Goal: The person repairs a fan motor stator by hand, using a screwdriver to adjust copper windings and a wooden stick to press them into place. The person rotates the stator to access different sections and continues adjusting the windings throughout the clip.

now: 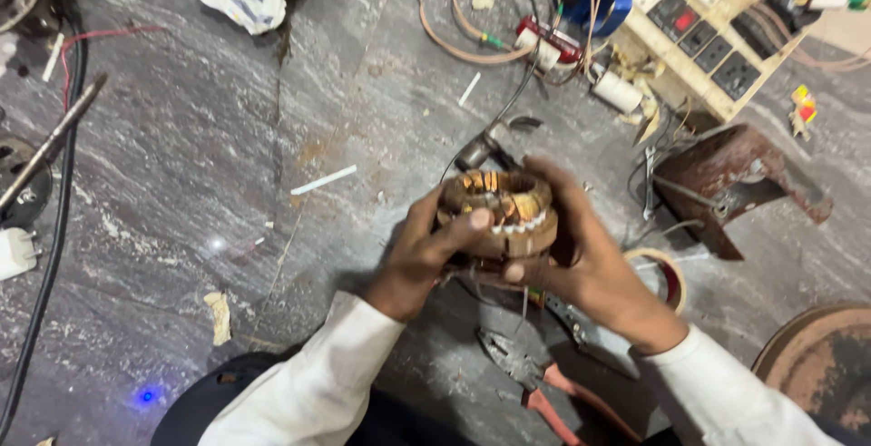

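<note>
Just below the hands, pliers with red handles (pixel 544 382) lie on the grey stone floor (pixel 181 183). A roll of tape (pixel 660 275) sits close to their right, with a rusty brown metal bracket (pixel 739 183) beyond it. Up and to the right, well apart, stands a cream switchboard with sockets (pixel 703 33). A white tube (pixel 324 179) lies to the left, and a coiled copper-coloured wire (pixel 467 15) lies above.

Round brown motor stator (pixel 499 212) with copper windings, held upright above the grey floor, opening facing up
</note>
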